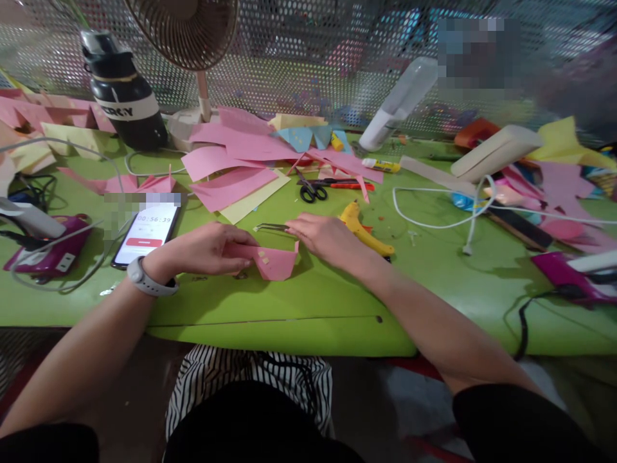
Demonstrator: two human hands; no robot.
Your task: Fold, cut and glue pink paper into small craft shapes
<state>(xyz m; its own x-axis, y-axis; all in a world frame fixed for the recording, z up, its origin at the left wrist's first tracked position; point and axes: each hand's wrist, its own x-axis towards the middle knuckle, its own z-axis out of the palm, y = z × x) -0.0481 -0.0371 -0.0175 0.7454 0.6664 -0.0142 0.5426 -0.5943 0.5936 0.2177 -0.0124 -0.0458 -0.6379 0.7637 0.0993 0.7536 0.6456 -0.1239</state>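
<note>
My left hand (219, 247) is closed on the left end of a folded pink paper piece (282, 265), thumb in front and fingers behind. Small pale yellow bits (264, 258) sit on the front face of that paper. In my right hand (311, 235) is a pair of tweezers (272, 226), its tips pointing left above the far side of the paper. A tiny pale piece (255, 229) shows at the tweezer tips; whether they grip it I cannot tell. Just right of my right hand lies a yellow glue gun (364, 231).
Behind my hands are black-handled scissors (312, 191), a red cutter (351, 186), a glue stick (382, 165) and pink sheets (236, 186). A phone (149, 231) lies by my left wrist. A bottle (125, 96) and fan (193, 32) stand behind; a white cable (434, 225) loops at right.
</note>
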